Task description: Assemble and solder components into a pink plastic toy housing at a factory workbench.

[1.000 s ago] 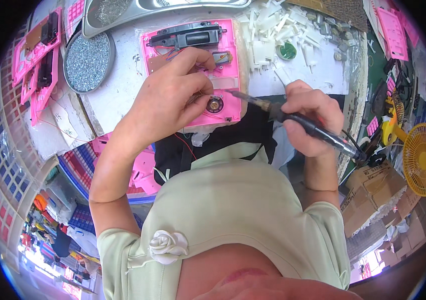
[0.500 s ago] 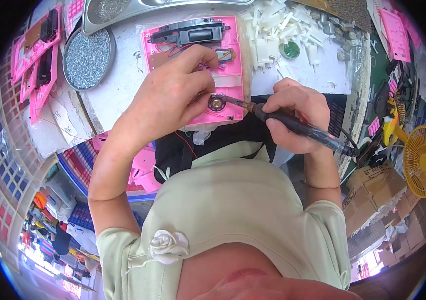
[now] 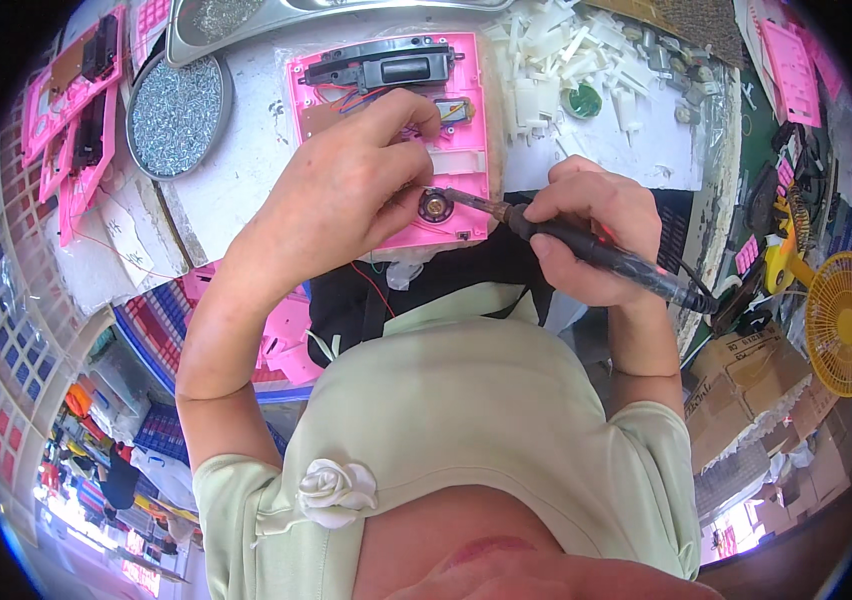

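Observation:
A pink plastic housing (image 3: 474, 72) lies on the bench in front of me, holding a black plastic part (image 3: 386, 68) across its far end. Near its close edge sits a small round speaker (image 3: 436, 207). In my right hand (image 3: 611, 225) is a soldering iron (image 3: 636, 272) with a black handle; its tip meets the speaker's upper rim. My left hand (image 3: 346, 190) reaches over the housing, fingers bent and pinched together just left of the speaker. Whatever those fingertips grip is hidden. Thin red and blue wires run inside the housing beyond the hand.
A round dish of small screws (image 3: 176, 118) and a metal tray (image 3: 276, 22) stand at the far left. White plastic pieces (image 3: 556, 75) and small grey metal parts (image 3: 681, 80) are heaped at the right. More pink housings (image 3: 76, 140) are stacked left; a yellow fan (image 3: 844, 322) stands right.
The housing and speaker have shifted very slightly to the right. Both hands stay almost in place, with the iron's tip still at the speaker.

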